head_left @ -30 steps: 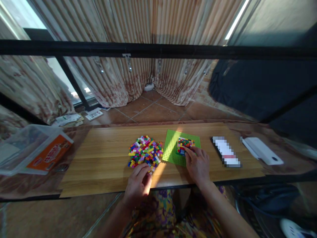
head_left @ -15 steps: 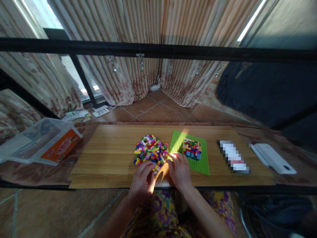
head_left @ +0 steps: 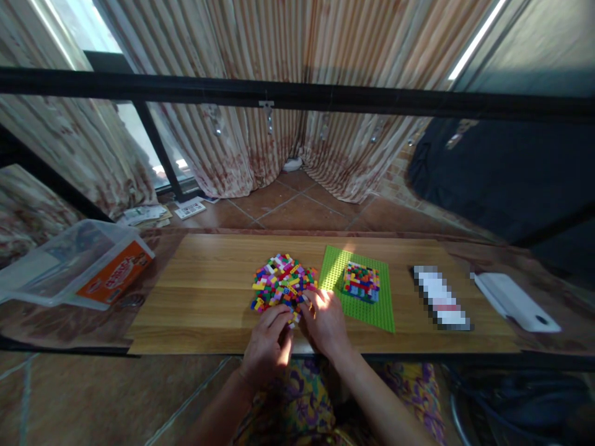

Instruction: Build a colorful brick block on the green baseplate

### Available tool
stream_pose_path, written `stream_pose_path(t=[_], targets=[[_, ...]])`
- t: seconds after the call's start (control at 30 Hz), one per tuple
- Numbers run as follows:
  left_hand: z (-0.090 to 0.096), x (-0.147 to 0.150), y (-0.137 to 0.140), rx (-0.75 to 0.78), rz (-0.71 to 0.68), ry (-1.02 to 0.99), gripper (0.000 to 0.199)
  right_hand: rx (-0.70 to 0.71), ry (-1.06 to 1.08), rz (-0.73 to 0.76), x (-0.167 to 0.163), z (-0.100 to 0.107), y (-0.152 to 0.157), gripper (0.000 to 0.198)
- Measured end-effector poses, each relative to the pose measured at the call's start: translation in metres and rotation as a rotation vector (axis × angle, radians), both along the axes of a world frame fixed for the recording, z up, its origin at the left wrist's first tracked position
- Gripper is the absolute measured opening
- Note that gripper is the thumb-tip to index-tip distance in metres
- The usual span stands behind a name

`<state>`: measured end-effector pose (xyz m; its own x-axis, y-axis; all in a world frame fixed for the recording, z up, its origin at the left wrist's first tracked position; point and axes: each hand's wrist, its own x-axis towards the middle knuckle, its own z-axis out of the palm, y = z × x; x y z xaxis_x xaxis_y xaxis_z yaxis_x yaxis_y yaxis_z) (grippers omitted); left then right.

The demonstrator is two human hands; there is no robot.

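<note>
A heap of small multicoloured toy building bricks (head_left: pixel 281 279) lies on the wooden board. At its front edge rests my left hand (head_left: pixel 269 337), fingers curled toward the thumb; what they hold, if anything, is hidden. My right hand (head_left: pixel 323 322) touches the heap's right front side with bent fingers drawn together, and I cannot make out what is between them. To the right, a green studded baseplate (head_left: pixel 381 319) carries a squarish block built of mixed-colour bricks (head_left: pixel 361 282). Neither hand touches the baseplate or the block.
On the right of the wooden board (head_left: pixel 195 279) lies a phone (head_left: pixel 441 297) with a blurred-out screen. A white flat object (head_left: pixel 515 300) is beyond it. A clear plastic box (head_left: pixel 60 272) with an orange label stands at the left. A dark bar (head_left: pixel 297 96) crosses in front of the curtains.
My right hand has moved left, away from the baseplate and onto the brick heap. My left hand has barely moved. The view has shifted slightly.
</note>
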<state>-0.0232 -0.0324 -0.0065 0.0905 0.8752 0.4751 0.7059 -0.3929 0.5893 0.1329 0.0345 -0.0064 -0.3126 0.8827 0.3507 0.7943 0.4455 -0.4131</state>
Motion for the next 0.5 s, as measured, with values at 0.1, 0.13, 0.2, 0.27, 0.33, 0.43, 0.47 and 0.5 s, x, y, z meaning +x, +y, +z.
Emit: stream_pose_path(t=[0.1, 0.13, 0.2, 0.27, 0.33, 0.43, 0.47, 0.5], targets=[[-0.0003, 0.0005, 0.0011, 0.012, -0.007, 0.006, 0.024, -0.013, -0.012, -0.008, -0.0014, -0.002, 0.0014, 0.019], [-0.0008, 0.0008, 0.0016, 0.019, -0.005, 0.01, 0.023, -0.018, -0.009, -0.011, -0.0016, -0.0026, 0.0019, 0.019], [-0.0023, 0.0014, 0.0024, 0.035, 0.004, 0.02, 0.023, -0.026, 0.006, -0.018, -0.0017, -0.0039, 0.0023, 0.021], [-0.0041, 0.0019, 0.0031, 0.051, 0.02, 0.033, 0.022, -0.03, 0.026, -0.029, -0.0014, -0.0047, 0.0022, 0.022], [-0.0058, 0.0021, 0.0035, 0.06, 0.028, 0.047, 0.021, -0.029, 0.046, -0.035, -0.001, -0.004, 0.0022, 0.022], [-0.0076, 0.0021, 0.0038, 0.058, 0.023, 0.065, 0.022, -0.009, 0.068, -0.034, -0.002, -0.0002, 0.0043, 0.022], [-0.0082, 0.0022, 0.0038, 0.057, 0.024, 0.068, 0.022, 0.0, 0.071, -0.026, -0.003, 0.0011, 0.0056, 0.021], [-0.0087, 0.0023, 0.0038, 0.057, 0.029, 0.07, 0.022, 0.01, 0.074, -0.015, -0.0043, 0.0022, 0.0072, 0.02]])
